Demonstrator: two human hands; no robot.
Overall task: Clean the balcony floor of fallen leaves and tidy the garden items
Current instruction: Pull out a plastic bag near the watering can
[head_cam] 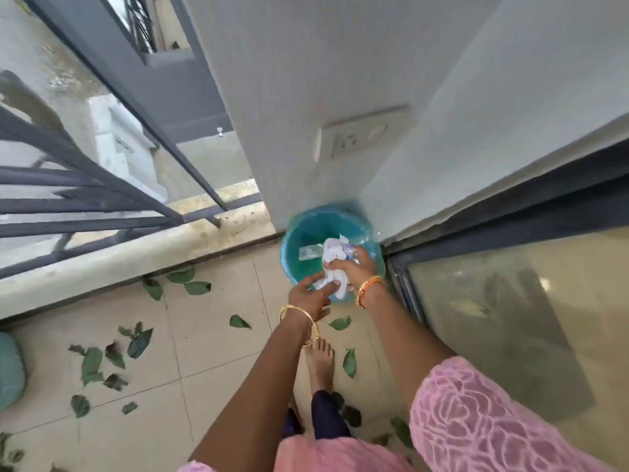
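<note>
- Pink patterned sleeve (476,420) fills the lower right, nearest the camera, with the right forearm reaching forward out of it toward the corner of the balcony.
- Right hand (354,267), with orange and gold bangles at the wrist, has its fingers curled round a crumpled wad of white paper (332,264) held over the bin.
- Left hand (311,296), a gold bangle on its wrist, meets the same wad from below; its thumb and fingers pinch the lower edge of the paper.
- Teal bin (306,240) stands on the floor in the corner where the white wall (306,97) meets the dark-framed glass door (510,301); a translucent blue liner covers its rim, and a pale scrap lies inside it.
- One bare foot (318,362) stands on the beige tiled floor (211,335) just short of the bin, between the two forearms.
- Green fallen leaves (112,359) are scattered over the tiles, thickest at the left, with a few near the foot and beside the door.
- Dark grey metal railing (85,185) runs along the left side above a pale kerb.
- White switch plate (360,136) sits on the wall above the bin.
- Ribbed teal pot (10,369) shows partly at the left edge.
</note>
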